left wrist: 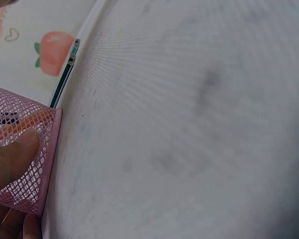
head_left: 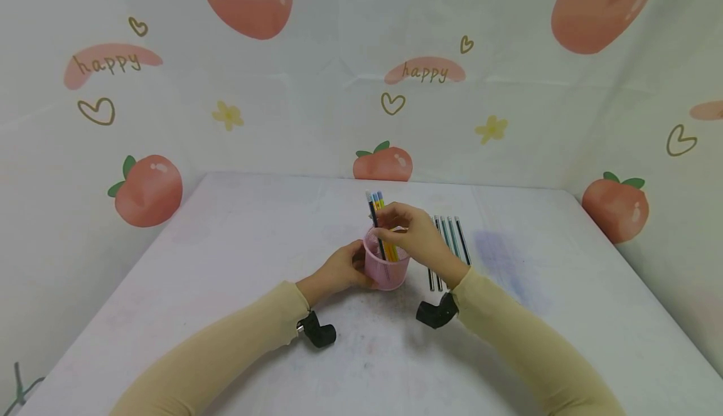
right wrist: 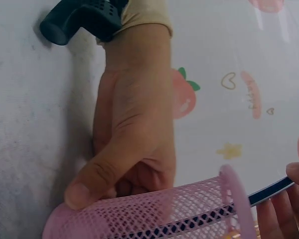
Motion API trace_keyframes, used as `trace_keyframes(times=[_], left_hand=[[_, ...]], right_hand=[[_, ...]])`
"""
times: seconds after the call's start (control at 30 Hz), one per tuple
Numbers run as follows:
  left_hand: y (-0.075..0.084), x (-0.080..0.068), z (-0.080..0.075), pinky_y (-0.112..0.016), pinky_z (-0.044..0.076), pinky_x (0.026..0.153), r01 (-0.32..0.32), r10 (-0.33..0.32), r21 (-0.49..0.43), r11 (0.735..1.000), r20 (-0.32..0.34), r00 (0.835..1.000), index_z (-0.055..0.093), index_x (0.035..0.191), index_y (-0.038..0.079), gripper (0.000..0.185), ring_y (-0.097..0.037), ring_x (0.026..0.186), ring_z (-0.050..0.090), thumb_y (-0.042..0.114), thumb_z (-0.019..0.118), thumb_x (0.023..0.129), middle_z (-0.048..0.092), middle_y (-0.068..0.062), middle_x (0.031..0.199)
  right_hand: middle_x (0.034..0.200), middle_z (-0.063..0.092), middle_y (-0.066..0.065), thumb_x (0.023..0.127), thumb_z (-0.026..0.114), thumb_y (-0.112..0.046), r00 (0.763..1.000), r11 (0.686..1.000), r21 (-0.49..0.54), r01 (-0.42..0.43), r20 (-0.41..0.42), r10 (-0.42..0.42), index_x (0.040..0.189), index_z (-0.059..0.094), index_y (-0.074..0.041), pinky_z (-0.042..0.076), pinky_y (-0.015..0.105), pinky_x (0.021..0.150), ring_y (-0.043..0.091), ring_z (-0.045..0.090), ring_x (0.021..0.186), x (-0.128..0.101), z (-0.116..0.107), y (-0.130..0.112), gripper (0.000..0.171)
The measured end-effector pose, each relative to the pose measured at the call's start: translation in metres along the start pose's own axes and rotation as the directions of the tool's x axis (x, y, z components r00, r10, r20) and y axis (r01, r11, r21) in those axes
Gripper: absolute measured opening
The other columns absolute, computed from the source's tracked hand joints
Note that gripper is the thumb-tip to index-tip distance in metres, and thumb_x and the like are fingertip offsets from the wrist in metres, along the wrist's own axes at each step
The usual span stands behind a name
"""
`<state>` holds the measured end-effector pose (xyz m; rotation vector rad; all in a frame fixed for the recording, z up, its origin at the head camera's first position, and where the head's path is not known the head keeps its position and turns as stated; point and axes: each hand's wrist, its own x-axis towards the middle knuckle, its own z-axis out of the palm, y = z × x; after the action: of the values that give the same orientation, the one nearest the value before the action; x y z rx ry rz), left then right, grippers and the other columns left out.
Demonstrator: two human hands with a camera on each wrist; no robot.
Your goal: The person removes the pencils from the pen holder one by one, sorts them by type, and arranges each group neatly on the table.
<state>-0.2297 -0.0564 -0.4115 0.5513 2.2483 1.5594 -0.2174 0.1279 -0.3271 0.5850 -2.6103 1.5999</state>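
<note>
Mid-desk (head_left: 226, 290), pink mesh cup (head_left: 386, 272) stands upright, left hand (head_left: 339, 272) wrapped round its side. Right hand (head_left: 409, 234) directly above the rim, fingers pinching a pen (head_left: 375, 218), long axis near vertical, tip inside. Spare pens (head_left: 449, 240) lie just right.

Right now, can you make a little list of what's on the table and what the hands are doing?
Cup: pink mesh cup, upright on the white table
In cup: pencils, standing up
Left hand: holds the cup's side
Right hand: pinches a pencil over the cup
Beside cup: more pencils lying flat, on the right
</note>
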Motion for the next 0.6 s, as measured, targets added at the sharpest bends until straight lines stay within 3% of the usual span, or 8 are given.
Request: trace_keyframes(times=[0.37, 0.6], left_hand=[[-0.003, 0.001, 0.001, -0.042, 0.041, 0.11, 0.015, -0.015, -0.007, 1.0, -0.01, 1.0, 0.048, 0.134, 0.003, 0.075, -0.028, 0.125, 0.053, 0.0, 0.084, 0.067, 0.056, -0.013, 0.135], [-0.005, 0.003, 0.001, -0.042, 0.041, 0.11, 0.021, -0.021, -0.013, 1.0, 0.003, 1.0, 0.047, 0.137, 0.004, 0.077, -0.028, 0.126, 0.052, 0.0, 0.083, 0.069, 0.055, -0.012, 0.135]], right_hand=[[0.101, 0.069, 0.009, 0.086, 0.073, -0.011, 0.984, 0.991, 0.078, 0.112, -0.144, -0.1, 0.108, 0.066, -0.004, 0.055, 0.033, 0.089, 0.015, 0.066, 0.094, 0.003, -0.022, -0.003, 0.024], [0.092, 0.068, -0.006, 0.087, 0.072, -0.012, 0.957, 0.969, 0.179, 0.168, -0.266, -0.117, 0.107, 0.065, -0.005, 0.056, 0.024, 0.085, 0.01, 0.066, 0.089, 0.003, -0.036, -0.005, 0.022]])
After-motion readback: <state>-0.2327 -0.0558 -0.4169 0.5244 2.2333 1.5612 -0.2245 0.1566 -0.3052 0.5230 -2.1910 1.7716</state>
